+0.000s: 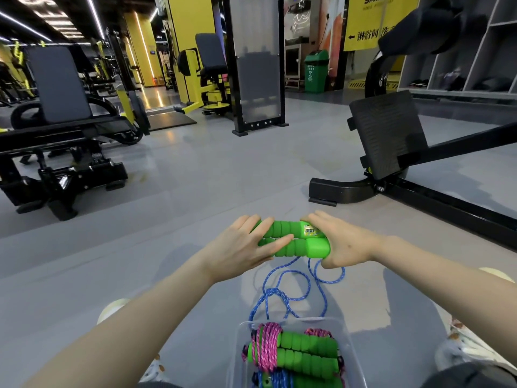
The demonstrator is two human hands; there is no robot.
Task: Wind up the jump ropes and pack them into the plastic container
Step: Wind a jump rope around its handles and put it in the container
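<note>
Two green foam jump rope handles (291,239) lie side by side, held level above the grey floor. My left hand (246,246) presses flat against their left ends, fingers stretched out. My right hand (340,242) wraps around their right ends, beside a small counter display. The blue rope (291,292) hangs loose from the handles in loops down to the floor. Below it stands a clear plastic container (243,331) holding a wound pink rope with green handles (293,351) and part of another blue rope (279,380).
A black exercise machine with a footplate (389,138) stands at the right, its base bar running along the floor. Black and yellow gym machines (64,135) fill the left and back. My shoes (470,348) flank the container.
</note>
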